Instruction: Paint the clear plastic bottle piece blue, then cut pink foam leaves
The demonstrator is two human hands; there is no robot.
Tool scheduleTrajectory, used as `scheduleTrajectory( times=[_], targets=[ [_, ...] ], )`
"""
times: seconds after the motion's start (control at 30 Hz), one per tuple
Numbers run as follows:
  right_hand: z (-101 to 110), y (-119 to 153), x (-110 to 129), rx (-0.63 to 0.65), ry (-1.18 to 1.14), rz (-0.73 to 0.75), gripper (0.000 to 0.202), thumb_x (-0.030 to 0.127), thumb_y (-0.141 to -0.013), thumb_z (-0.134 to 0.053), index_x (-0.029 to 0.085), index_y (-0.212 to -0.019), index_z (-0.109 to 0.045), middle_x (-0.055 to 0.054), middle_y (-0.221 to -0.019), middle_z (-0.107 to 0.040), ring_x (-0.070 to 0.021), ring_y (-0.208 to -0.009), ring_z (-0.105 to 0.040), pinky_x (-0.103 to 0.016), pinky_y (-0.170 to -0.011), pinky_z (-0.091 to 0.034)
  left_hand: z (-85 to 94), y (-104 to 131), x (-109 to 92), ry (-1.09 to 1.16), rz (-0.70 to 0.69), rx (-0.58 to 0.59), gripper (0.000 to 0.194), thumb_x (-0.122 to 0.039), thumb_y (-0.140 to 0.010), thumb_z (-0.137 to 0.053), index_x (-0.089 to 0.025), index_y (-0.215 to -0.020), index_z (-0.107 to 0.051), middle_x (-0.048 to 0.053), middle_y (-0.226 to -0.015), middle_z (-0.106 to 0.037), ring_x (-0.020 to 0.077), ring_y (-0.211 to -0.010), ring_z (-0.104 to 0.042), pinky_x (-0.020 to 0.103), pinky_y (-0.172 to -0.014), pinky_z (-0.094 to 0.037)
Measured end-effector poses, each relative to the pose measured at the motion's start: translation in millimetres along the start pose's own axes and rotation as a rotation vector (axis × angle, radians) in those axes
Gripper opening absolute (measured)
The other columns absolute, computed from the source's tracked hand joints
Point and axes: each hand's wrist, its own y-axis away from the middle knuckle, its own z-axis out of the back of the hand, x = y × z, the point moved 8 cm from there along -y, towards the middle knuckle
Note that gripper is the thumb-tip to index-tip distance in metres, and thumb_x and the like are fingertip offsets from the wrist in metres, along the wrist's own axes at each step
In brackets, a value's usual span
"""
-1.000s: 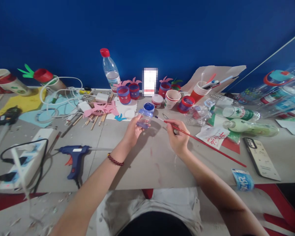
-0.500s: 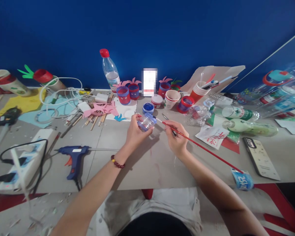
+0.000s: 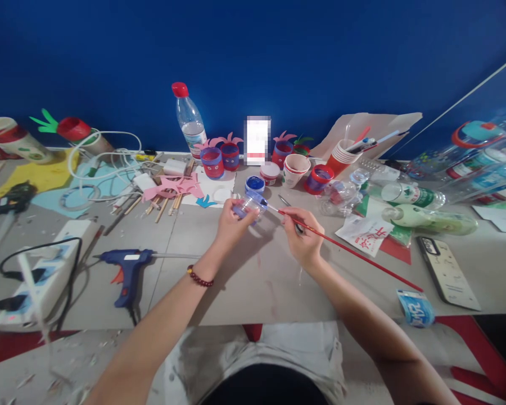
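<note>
My left hand (image 3: 233,220) is closed around a small clear plastic cup (image 3: 249,206), which looks like a cut bottle piece, with blue paint on its upper rim. In my right hand (image 3: 302,233) is a long red paintbrush (image 3: 354,251), gripped like a pen. Its bristle end meets or nearly meets the cup's painted edge. Just behind the cup stands an open jar of blue paint (image 3: 255,183). Beside that jar are a closed pink-white jar (image 3: 270,173) and a paper cup (image 3: 296,170).
Painted cups with paper leaves (image 3: 212,163) stand along the wall near a propped phone (image 3: 257,140). A blue glue gun (image 3: 125,270) and a power strip (image 3: 46,275) lie left. Plastic bottles (image 3: 413,194) and another phone (image 3: 447,273) are on the right.
The cup has turned and tilted in my left hand, with its painted rim now facing the brush differently. The brush's rear end has shifted slightly up and right.
</note>
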Motion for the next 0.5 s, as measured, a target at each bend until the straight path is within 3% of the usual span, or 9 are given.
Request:
scheduleTrajectory(
  times=[0.5],
  targets=[
    [1, -3, 1, -0.013, 0.002, 0.003, 0.012, 0.02, -0.091, -0.058, 0.025, -0.096, -0.069, -0.002, -0.088, -0.076, -0.0137, -0.067, -0.069, -0.029, -0.063, -0.06, -14.4, 6, 11, 0.414, 0.318, 0.183, 0.035, -0.05, -0.075, -0.069, -0.02, -0.092, -0.062, 0.004, -0.081, -0.072, 0.0224, -0.084, -0.072, 0.043, -0.092, -0.054]
  ],
)
